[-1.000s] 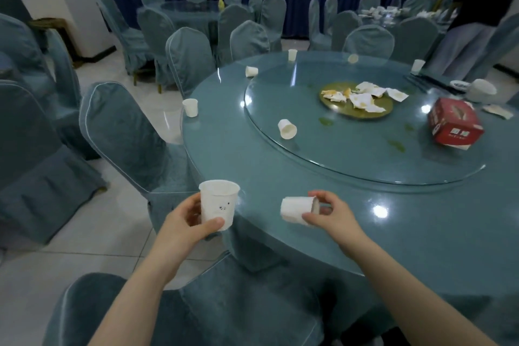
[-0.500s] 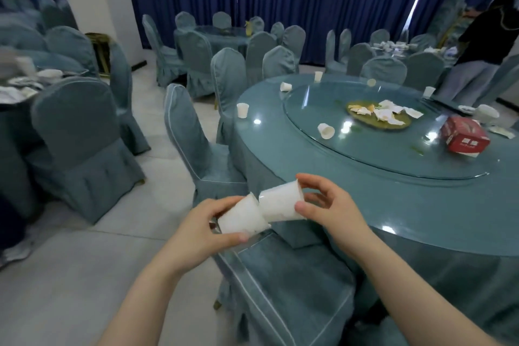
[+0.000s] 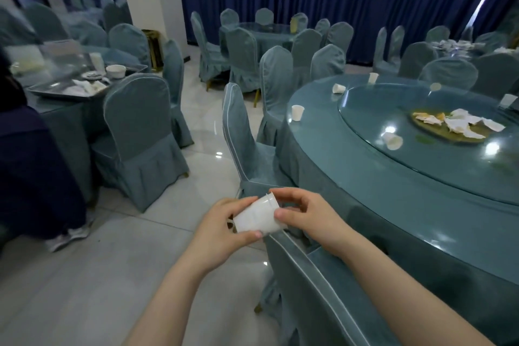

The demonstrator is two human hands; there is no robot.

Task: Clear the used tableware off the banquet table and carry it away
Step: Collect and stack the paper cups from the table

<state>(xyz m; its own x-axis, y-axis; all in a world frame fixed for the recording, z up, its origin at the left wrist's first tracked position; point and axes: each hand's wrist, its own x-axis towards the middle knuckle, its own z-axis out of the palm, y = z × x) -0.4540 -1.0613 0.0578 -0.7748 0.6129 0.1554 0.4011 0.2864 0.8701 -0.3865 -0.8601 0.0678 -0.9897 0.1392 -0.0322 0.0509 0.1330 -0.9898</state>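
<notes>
Both of my hands hold nested white paper cups [image 3: 257, 216] low in front of me, tilted on their side over a chair back. My left hand [image 3: 224, 229] grips them from below and behind; my right hand [image 3: 310, 218] pinches the rim end. The round banquet table [image 3: 351, 174] lies to the right. On it stand an upright cup [image 3: 297, 112] near the left rim, a tipped cup [image 3: 338, 89] and another upright cup [image 3: 373, 78] farther back. A cup [image 3: 392, 140] lies on the glass turntable beside a gold plate [image 3: 438, 132] of crumpled napkins.
Covered chairs [image 3: 247, 143] ring the table; one chair back [image 3: 323, 286] is right under my hands. A second table at left carries a metal tray [image 3: 70, 90] with dishes and a bowl [image 3: 115, 70]. A person's dark trouser leg and shoe [image 3: 66, 236] stand at far left.
I have turned left, away from the table. The two cups, held apart one second ago, came mouth to base and are now pushed together, held by both hands.
</notes>
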